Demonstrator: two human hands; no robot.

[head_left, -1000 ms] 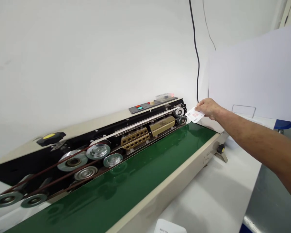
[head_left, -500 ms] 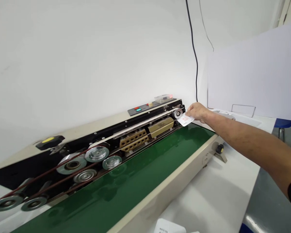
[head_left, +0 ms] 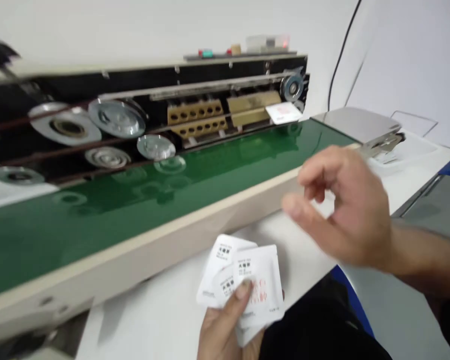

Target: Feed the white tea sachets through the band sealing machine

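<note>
Our left hand (head_left: 225,332) grips a fan of white printed sachets (head_left: 243,285); our empty right hand (head_left: 341,207) hangs open beside the green-belted band sealer (head_left: 165,200).

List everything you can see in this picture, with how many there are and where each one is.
band sealer: one, cream and black, along the wall
conveyor belt: one, green, along the sealer's front
pulleys: several, silver, on the sealer's black face
perforated blocks: two, brass-coloured, mid-sealer
plain block: one, brass-coloured, beside them
lone sachet: one, white, at the belt's far end
control panel: one, dark, on top of the sealer
clear box: one, on the panel
cable: one, black, on the wall
metal plate: one, silver, past the belt
table: one, white, below the sealer
held sachets: at least two, white with red print, in the left hand
left hand: bottom centre, gripping them
right hand: open, raised over the table, blurred
</note>
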